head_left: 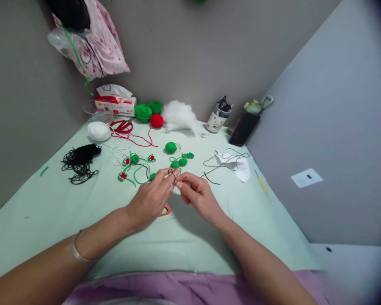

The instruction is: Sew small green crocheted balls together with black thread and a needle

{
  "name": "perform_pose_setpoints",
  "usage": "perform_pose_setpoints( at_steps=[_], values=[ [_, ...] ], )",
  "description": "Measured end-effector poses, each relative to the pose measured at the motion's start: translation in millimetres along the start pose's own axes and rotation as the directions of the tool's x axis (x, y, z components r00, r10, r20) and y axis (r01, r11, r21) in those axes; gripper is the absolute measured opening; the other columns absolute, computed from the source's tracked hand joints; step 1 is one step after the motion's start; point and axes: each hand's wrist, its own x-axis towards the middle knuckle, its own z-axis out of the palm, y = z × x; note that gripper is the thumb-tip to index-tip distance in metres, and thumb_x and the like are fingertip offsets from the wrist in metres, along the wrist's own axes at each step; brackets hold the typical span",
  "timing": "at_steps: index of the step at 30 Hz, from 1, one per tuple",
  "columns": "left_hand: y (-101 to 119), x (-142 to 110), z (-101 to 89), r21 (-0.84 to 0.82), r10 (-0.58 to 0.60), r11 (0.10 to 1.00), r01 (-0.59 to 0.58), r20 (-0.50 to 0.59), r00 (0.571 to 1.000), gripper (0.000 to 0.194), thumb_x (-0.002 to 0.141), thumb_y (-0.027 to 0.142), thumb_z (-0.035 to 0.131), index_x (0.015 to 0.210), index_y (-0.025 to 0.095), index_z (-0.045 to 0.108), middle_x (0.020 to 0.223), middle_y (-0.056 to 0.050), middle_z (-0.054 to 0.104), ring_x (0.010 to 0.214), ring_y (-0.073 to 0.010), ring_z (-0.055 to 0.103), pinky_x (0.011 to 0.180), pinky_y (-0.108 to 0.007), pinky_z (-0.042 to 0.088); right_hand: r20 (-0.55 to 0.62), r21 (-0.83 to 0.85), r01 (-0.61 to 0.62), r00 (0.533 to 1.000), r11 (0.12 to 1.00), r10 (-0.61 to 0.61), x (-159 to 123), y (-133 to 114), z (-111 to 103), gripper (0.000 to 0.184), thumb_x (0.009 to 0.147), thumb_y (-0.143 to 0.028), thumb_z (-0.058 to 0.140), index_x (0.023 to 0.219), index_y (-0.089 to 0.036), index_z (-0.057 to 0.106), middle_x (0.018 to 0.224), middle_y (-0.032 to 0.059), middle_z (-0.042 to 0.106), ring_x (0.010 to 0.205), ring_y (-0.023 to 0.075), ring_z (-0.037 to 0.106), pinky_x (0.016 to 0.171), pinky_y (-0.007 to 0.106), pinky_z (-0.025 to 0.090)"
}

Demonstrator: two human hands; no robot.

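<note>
Left hand and right hand meet above desk, fingertips close together. Left grip closed, pinching black yarn, small loop showing over fingers; right grip nipped shut on same yarn, thumb against forefinger. Orange handle partly hidden beneath left hand. Small green balls just beyond fingers. Yellow tool near desk's right edge.

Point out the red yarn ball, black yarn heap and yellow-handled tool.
Red yarn ball [156, 121]: head view, middle of ball.
Black yarn heap [81, 156]: head view, dense middle part.
Yellow-handled tool [262, 185]: head view, middle of handle.
</note>
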Motion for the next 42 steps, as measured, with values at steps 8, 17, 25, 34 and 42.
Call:
perform_pose_setpoints(
  at_steps=[8,17,25,34,42],
  values=[
    [-0.9,-0.9,1.4,-0.054,0.000,0.999,0.000,0.007,1.000,0.055,0.097,0.008,0.034,0.150,0.021,0.038,0.143,-0.016,0.048,0.110,-0.0226,0.066,0.087,-0.036,0.060,0.036,0.073,-0.025,0.999,0.997,0.023,2.2,0.3,-4.3,0.018,0.090,-0.034,0.060,0.085,-0.017,0.064,0.051,-0.0079,0.040,0.049,0.0082,0.033,0.050,0.024,0.027],
    [-0.6,-0.4,-0.1,-0.054,-0.022,0.998,0.024,0.035,0.999,0.058,0.097,0.008,0.035,0.152,0.025,0.036,0.146,-0.015,0.046,0.104,-0.0222,0.068,0.082,-0.037,0.060,0.037,0.100,-0.071,0.997,0.992,0.067,4.7,-2.3,-6.1,0.020,0.086,-0.036,0.063,0.082,-0.017,0.063,0.051,-0.0079,0.038,0.049,0.0082,0.031,0.050,0.024,0.024],
    [-0.7,0.8,-1.8,-0.034,-0.062,0.997,0.065,0.084,0.994,0.053,0.097,0.010,0.035,0.148,0.024,0.042,0.152,-0.015,0.042,0.098,-0.0217,0.069,0.081,-0.039,0.060,0.025,0.129,-0.103,0.995,0.986,0.100,5.0,-1.3,-5.6,0.023,0.084,-0.039,0.065,0.081,-0.017,0.063,0.052,-0.0076,0.037,0.050,0.0082,0.030,0.050,0.025,0.020],
    [-1.7,1.5,-2.3,0.018,-0.062,0.998,0.061,0.100,0.993,0.049,0.096,0.011,0.035,0.143,0.021,0.047,0.154,-0.017,0.041,0.089,-0.0202,0.069,0.074,-0.037,0.059,0.063,0.188,-0.112,0.993,0.976,0.102,9.6,7.6,-10.9,0.022,0.084,-0.037,0.067,0.079,-0.016,0.062,0.051,-0.0081,0.037,0.049,0.0071,0.029,0.050,0.025,0.018],
    [1.1,3.9,-7.7,-0.124,-0.120,0.983,0.136,0.130,0.984,0.046,0.095,0.011,0.036,0.131,0.024,0.060,0.155,-0.012,0.042,0.091,-0.0193,0.068,0.079,-0.036,0.057,0.095,0.205,-0.126,0.990,0.971,0.109,8.4,6.4,-9.5,0.026,0.083,-0.041,0.069,0.077,-0.017,0.061,0.055,-0.0075,0.039,0.049,0.0071,0.029,0.050,0.024,0.022]
  ],
)
